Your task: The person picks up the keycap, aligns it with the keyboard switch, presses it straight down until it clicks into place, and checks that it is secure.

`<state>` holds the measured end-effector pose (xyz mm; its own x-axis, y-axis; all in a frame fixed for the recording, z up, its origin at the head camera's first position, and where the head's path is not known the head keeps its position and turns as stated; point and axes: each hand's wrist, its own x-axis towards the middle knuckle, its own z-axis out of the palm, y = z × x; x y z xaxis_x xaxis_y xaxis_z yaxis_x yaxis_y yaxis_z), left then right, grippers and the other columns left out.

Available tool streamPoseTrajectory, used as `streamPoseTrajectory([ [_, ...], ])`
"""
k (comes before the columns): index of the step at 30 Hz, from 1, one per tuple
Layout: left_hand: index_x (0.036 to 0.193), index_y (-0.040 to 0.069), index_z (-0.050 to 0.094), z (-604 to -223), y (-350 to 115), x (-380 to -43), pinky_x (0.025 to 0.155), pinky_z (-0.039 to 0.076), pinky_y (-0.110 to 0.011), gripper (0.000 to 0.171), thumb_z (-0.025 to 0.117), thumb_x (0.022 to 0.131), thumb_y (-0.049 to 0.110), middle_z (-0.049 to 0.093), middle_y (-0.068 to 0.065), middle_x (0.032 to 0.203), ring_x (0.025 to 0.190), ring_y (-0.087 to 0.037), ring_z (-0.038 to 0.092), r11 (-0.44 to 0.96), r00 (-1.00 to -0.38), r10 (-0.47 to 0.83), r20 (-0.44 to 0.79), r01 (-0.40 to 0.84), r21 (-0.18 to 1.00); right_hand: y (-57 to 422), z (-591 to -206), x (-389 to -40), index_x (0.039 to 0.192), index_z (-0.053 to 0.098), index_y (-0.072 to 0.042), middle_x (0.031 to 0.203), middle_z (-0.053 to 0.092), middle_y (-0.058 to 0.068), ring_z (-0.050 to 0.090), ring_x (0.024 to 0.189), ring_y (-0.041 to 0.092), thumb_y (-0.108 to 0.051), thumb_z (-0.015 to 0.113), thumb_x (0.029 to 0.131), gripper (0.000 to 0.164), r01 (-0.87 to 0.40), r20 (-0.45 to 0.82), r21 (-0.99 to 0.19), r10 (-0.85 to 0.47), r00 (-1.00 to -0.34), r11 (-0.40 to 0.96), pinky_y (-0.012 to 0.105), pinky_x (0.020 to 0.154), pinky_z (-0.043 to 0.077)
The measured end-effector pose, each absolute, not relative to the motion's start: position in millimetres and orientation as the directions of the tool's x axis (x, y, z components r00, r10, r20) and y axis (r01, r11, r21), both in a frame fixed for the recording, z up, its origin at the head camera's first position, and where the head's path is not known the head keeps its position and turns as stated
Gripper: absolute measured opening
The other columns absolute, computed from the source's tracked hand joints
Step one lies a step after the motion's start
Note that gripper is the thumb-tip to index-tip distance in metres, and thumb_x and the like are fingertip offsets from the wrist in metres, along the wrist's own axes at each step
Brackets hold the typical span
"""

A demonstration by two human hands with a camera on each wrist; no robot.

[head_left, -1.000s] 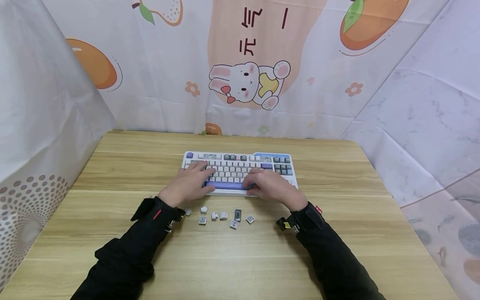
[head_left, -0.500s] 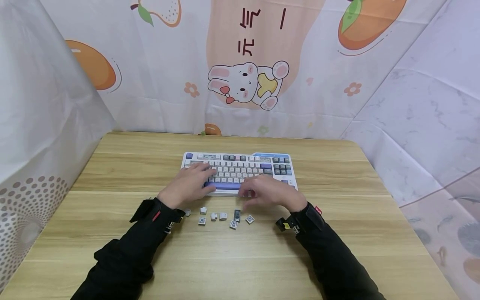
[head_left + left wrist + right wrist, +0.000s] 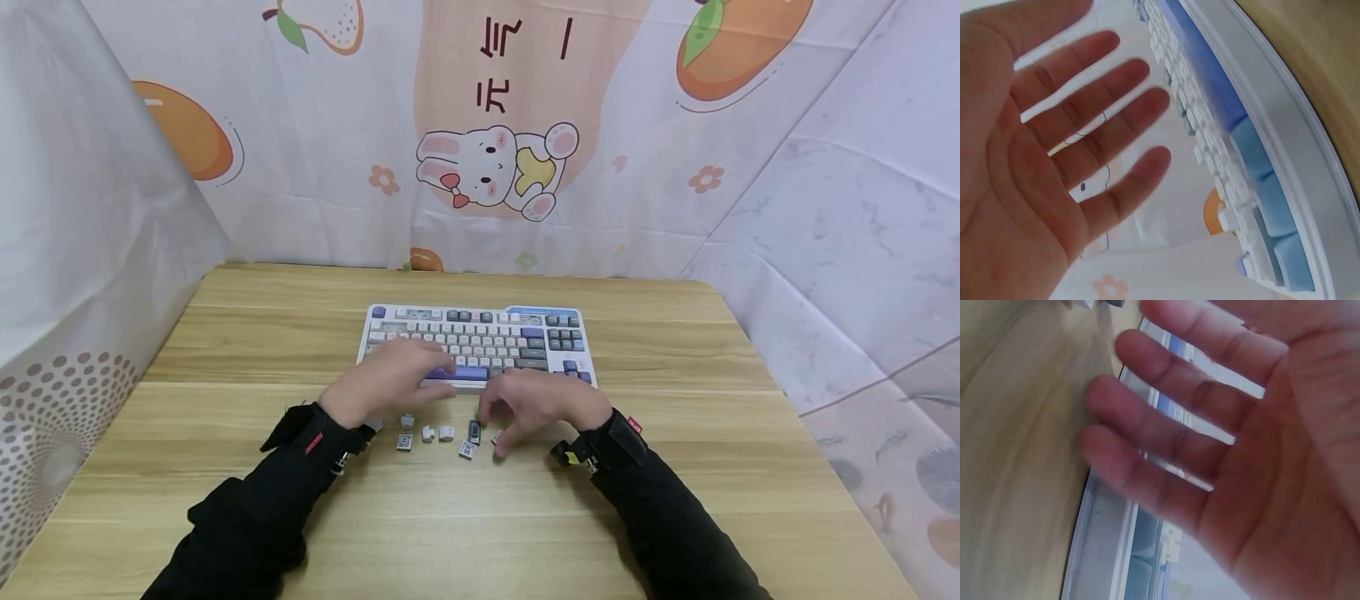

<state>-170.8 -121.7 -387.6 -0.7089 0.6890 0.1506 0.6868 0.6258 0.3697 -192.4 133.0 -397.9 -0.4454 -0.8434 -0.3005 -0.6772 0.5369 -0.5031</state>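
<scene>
A white keyboard (image 3: 480,341) with white, grey and purple keys lies across the middle of the table. Grey gaps show in its top row. My left hand (image 3: 396,372) hovers over its front left part; in the left wrist view the fingers (image 3: 1110,134) are spread and hold nothing. In front of the keyboard, my right hand (image 3: 543,400) reaches down with thumb and forefinger on either side of a small keycap (image 3: 496,437), partly hidden; I cannot tell if they touch it. Beside it lie a dark long keycap (image 3: 474,432) and a square keycap (image 3: 467,450).
More loose keycaps lie to the left, among them a square one (image 3: 404,442) and a white one (image 3: 447,433). The wooden table (image 3: 480,525) extends around the keyboard. A printed curtain (image 3: 300,200) hangs behind it.
My right hand has come off the keyboard's front edge and moved down toward the loose keycaps. My left hand has shifted right and slightly down, uncovering the keyboard's left keys.
</scene>
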Motion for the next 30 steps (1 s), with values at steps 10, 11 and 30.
streamPoseTrajectory([
  [10, 0.089, 0.013, 0.075, -388, -105, -157, 0.067, 0.047, -0.027, 0.040, 0.089, 0.073, 0.047, 0.070, 0.004, 0.087, 0.071, -0.008, 0.056, 0.526, -0.609, 0.778, 0.152, 0.765, 0.371, 131, -402, -191, 0.103, 0.073, -0.017, 0.094, 0.066, -0.011, 0.058, 0.082, 0.010, -0.023, 0.093, 0.073, 0.037, -0.672, -0.345, -0.505, -0.840, -0.419, 0.542, 0.024, 0.075, 0.049],
  [11, 0.087, 0.013, 0.074, -389, -103, -155, 0.065, 0.046, -0.025, 0.040, 0.090, 0.073, 0.046, 0.070, 0.004, 0.085, 0.069, -0.007, 0.055, 0.516, -0.599, 0.788, 0.145, 0.770, 0.376, 131, -402, -191, 0.103, 0.074, -0.017, 0.092, 0.066, -0.010, 0.058, 0.081, 0.010, -0.022, 0.092, 0.073, 0.036, -0.678, -0.340, -0.501, -0.842, -0.418, 0.539, 0.023, 0.074, 0.049],
  [30, 0.067, 0.025, 0.067, -404, -73, -138, 0.055, 0.035, -0.020, 0.025, 0.090, 0.075, 0.031, 0.048, 0.019, 0.059, 0.057, 0.001, 0.044, 0.486, -0.502, 0.865, -0.014, 0.829, 0.275, 132, -403, -193, 0.093, 0.075, -0.019, 0.089, 0.065, -0.009, 0.059, 0.077, 0.010, -0.010, 0.086, 0.079, 0.021, -0.697, -0.313, -0.500, -0.858, -0.408, 0.514, 0.023, 0.069, 0.050],
])
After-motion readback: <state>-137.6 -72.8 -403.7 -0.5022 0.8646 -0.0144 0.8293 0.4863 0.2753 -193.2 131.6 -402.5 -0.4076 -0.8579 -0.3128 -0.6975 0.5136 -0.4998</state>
